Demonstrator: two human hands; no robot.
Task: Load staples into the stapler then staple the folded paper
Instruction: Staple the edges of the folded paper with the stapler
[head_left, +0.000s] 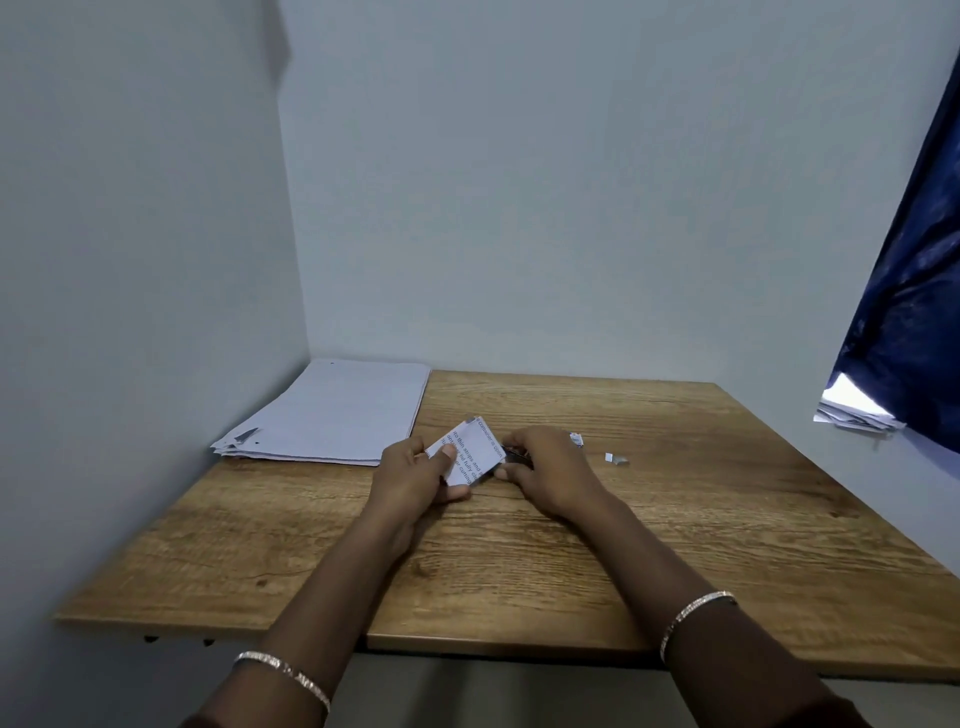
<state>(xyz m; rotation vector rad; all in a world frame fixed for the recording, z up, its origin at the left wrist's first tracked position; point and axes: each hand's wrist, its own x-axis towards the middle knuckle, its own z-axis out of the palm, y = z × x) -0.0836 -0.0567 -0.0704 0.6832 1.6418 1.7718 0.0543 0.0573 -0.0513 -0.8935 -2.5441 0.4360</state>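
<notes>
My left hand (415, 470) holds a small folded paper (470, 451) with printed text, thumb on top, just above the wooden table (675, 519). My right hand (545, 467) is closed around a small dark stapler (511, 457), mostly hidden under the fingers, with its tip against the paper's right edge. A small staple box or packet (576, 439) peeks out behind my right hand. A tiny silvery strip of staples (615, 458) lies on the table to the right.
A stack of white sheets (332, 415) lies at the table's back left, against the wall corner. A dark blue curtain (914, 312) hangs at the right, with some papers (852, 413) on a ledge under it.
</notes>
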